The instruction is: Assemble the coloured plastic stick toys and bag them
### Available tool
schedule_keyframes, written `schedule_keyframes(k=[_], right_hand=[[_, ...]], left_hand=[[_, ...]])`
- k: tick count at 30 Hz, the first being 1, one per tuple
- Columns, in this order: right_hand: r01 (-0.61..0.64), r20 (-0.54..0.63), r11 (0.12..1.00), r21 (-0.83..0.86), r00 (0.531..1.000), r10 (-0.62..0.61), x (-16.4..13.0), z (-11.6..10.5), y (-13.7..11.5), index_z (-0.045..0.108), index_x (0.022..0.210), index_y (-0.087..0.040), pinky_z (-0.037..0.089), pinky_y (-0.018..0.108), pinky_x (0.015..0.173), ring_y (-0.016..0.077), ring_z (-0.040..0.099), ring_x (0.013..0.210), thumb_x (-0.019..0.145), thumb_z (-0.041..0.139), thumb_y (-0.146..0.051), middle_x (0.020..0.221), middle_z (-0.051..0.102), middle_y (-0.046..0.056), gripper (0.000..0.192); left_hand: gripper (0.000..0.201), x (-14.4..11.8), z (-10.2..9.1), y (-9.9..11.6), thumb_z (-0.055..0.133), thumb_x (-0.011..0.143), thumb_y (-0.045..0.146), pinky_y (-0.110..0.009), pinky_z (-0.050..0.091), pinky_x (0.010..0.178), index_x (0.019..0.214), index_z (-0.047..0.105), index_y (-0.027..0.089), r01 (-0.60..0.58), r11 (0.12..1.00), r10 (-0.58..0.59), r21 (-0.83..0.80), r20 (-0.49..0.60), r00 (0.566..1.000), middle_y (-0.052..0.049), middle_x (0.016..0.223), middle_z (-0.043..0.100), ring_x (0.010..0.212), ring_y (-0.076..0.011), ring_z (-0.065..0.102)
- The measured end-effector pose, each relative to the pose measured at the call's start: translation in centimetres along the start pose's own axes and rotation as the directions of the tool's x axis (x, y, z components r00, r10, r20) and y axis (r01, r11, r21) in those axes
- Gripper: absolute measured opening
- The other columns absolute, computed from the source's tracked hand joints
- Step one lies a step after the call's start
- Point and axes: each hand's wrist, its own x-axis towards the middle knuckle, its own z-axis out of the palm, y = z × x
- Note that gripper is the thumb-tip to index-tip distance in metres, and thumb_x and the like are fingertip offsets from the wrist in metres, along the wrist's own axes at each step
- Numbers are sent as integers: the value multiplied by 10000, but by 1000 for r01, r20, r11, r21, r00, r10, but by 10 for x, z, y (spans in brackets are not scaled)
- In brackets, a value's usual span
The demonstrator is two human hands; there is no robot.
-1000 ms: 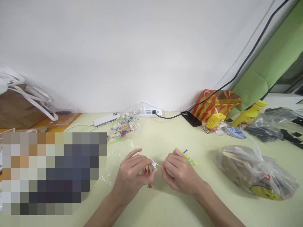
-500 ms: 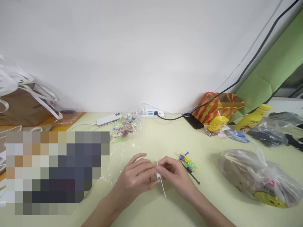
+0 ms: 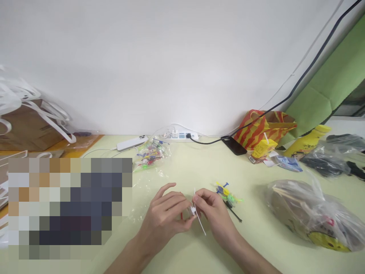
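Observation:
Close together above the pale green table (image 3: pixel 194 163), both my hands work at small plastic parts. Thumb and forefinger of my left hand (image 3: pixel 165 213) close on a small white plastic piece (image 3: pixel 193 210); a bit of a red part (image 3: pixel 181 215) shows behind those fingers. My right hand (image 3: pixel 211 209) pinches a thin white plastic stick (image 3: pixel 201 225), which slants down past the white piece. Whether the stick and the piece are joined, I cannot tell. Beyond my right hand lie loose yellow, blue and green plastic parts (image 3: pixel 226 191) and a black stick-like part (image 3: pixel 234 211).
A clear bag of coloured parts (image 3: pixel 151 154) lies at the back, near a power strip (image 3: pixel 182 136) and a white phone (image 3: pixel 131 143). Rightward are a tied plastic bag (image 3: pixel 308 217), a yellow drink carton (image 3: pixel 262 150), a black phone (image 3: pixel 234 145) and a striped bag (image 3: pixel 251 127). A blurred patch hides the left.
Both hands have shifted slightly right. The fingertips have parted a little, so more of the small white piece shows. The white stick has moved right with my right hand.

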Motion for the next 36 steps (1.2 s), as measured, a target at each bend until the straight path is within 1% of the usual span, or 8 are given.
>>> schedule_keyframes(k=[7, 12, 16, 20, 23, 29, 32, 36], right_hand=[[-131, 209, 907, 400, 977, 48, -3, 2, 0, 621, 731, -148, 315, 207, 579, 77, 353, 569, 855, 760, -382, 661, 489, -29, 299], [-261, 294, 803, 536, 949, 112, -4, 2, 2, 622, 720, -132, 330, 198, 587, 93, 369, 625, 796, 819, -305, 691, 466, -18, 274], [-306, 383, 761, 572, 920, 83, -4, 1, 5, 617, 725, -132, 342, 208, 598, 106, 380, 642, 806, 810, -273, 684, 439, -18, 252], [-363, 467, 755, 546, 880, 85, -5, -2, 4, 602, 725, -132, 332, 218, 612, 106, 374, 632, 846, 773, -271, 678, 421, -19, 251], [-377, 489, 750, 544, 868, 82, -3, -10, 0, 563, 689, -141, 268, 218, 567, 85, 302, 568, 847, 760, -240, 650, 384, -37, 272], [-195, 337, 820, 539, 941, 3, 4, -31, -15, 558, 694, -156, 219, 237, 536, 70, 263, 526, 860, 758, -313, 651, 379, -49, 304], [-149, 272, 903, 402, 962, 38, 4, -34, -20, 573, 722, -158, 255, 234, 542, 69, 342, 539, 887, 725, -344, 683, 436, -37, 292], [-123, 228, 992, 23, 967, 115, 7, -36, -13, 584, 763, -169, 346, 246, 564, 101, 490, 564, 922, 658, -463, 685, 545, -14, 342]], left_hand=[[170, -1, -3, -1, 708, 804, 98, -402, 530, 1015, 923, 648, 204, -14, 1000, 14, -27, -19, 1000, 44, 776, 734, 705, -118, 710], [203, -4, -2, 0, 728, 793, 101, -432, 549, 1022, 958, 651, 192, -33, 999, 32, -42, -27, 999, 25, 796, 738, 704, -121, 711], [217, -7, 0, -2, 712, 810, 124, -447, 571, 1030, 1006, 650, 195, -67, 993, 64, -96, -36, 997, 6, 835, 749, 734, -130, 720], [248, -11, 0, -6, 732, 801, 132, -458, 562, 1064, 1028, 644, 177, -129, 976, 129, -176, -10, 992, -11, 873, 758, 791, -145, 729], [216, -12, -3, -10, 709, 813, 121, -456, 555, 1074, 1009, 638, 178, -146, 972, 157, -182, 47, 987, -10, 856, 750, 809, -149, 729], [141, -11, -6, -14, 697, 841, 149, -427, 566, 1039, 950, 618, 192, -127, 982, 138, -143, 66, 988, 11, 790, 717, 727, -129, 706], [122, -8, -4, -13, 706, 845, 157, -440, 538, 1048, 928, 634, 210, -43, 996, 54, -79, 145, 988, 5, 850, 723, 814, -145, 706], [64, -9, 2, -8, 691, 880, 221, -507, 481, 1084, 938, 667, 234, 84, 996, -90, 32, 260, 961, -20, 998, 714, 990, -193, 673]])
